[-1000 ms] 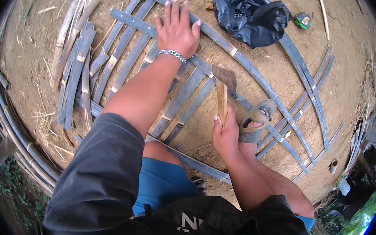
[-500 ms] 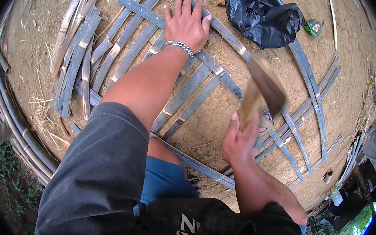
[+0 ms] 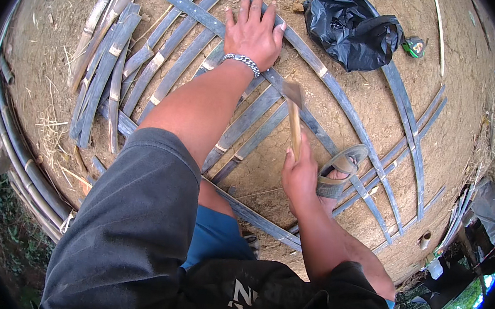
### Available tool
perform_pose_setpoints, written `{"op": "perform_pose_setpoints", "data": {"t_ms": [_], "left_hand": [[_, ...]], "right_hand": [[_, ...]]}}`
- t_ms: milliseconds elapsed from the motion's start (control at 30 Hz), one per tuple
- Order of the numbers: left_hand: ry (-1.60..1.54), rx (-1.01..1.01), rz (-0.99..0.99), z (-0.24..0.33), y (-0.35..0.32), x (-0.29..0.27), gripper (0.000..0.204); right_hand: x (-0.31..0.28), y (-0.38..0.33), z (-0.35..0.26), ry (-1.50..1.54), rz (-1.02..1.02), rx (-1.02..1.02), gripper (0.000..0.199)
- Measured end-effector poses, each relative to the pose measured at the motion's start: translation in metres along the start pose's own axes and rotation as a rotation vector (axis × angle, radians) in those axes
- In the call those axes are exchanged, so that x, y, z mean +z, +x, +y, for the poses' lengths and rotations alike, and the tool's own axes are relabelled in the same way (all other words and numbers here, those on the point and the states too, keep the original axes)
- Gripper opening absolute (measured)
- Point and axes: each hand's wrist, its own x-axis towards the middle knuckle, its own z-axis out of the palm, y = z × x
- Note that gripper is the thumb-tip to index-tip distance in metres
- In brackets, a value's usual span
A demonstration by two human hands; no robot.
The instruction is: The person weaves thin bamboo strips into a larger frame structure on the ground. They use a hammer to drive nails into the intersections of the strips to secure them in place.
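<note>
My left hand (image 3: 256,36), with a chain bracelet on its wrist, lies flat with fingers spread on crossing bamboo slats. It presses on the long slat (image 3: 194,12) and reaches toward the outer slat (image 3: 306,54). My right hand (image 3: 300,181) is wrapped round the wooden handle of a hammer (image 3: 295,123). The hammer's head is down at the long slat, near where a cross slat (image 3: 253,120) meets it; whether they touch I cannot tell. My sandalled foot (image 3: 340,170) stands on the lattice beside my right hand.
A black plastic bag (image 3: 352,31) lies at the far right, with a small green-and-black round item (image 3: 413,46) beside it. Loose bamboo strips (image 3: 105,65) are piled at the left. Crossed slats (image 3: 404,144) spread over the dirt on the right. Long bamboo poles (image 3: 23,158) edge the left side.
My right hand has swung the hammer from a raised, blurred position at the right down and left to the long slat. My left hand keeps its place on the slats.
</note>
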Motion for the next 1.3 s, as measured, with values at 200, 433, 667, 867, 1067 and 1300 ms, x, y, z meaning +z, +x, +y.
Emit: {"op": "perform_pose_setpoints", "data": {"t_ms": [200, 433, 667, 867, 1067, 1300], "left_hand": [[0.021, 0.006, -0.006, -0.002, -0.005, 0.001, 0.054], [0.024, -0.005, -0.03, -0.001, -0.005, 0.001, 0.054], [-0.027, -0.005, -0.026, 0.002, -0.001, -0.002, 0.051], [0.01, -0.013, -0.01, -0.007, -0.006, 0.0, 0.052], [-0.014, -0.019, -0.051, 0.001, -0.002, -0.001, 0.051], [-0.004, -0.014, -0.031, 0.0, -0.004, -0.002, 0.05]], "right_hand": [[-0.019, -0.006, -0.007, 0.23, 0.255, -0.203, 0.039], [-0.013, -0.003, 0.001, -0.007, 0.035, -0.025, 0.037], [-0.025, 0.001, -0.01, 0.294, 0.115, 0.063, 0.061], [-0.032, 0.016, -0.019, -0.052, 0.168, -0.169, 0.057], [0.001, -0.001, 0.016, -0.091, 0.204, -0.167, 0.046], [-0.003, -0.007, 0.016, 0.416, 0.259, -0.162, 0.04]]}}
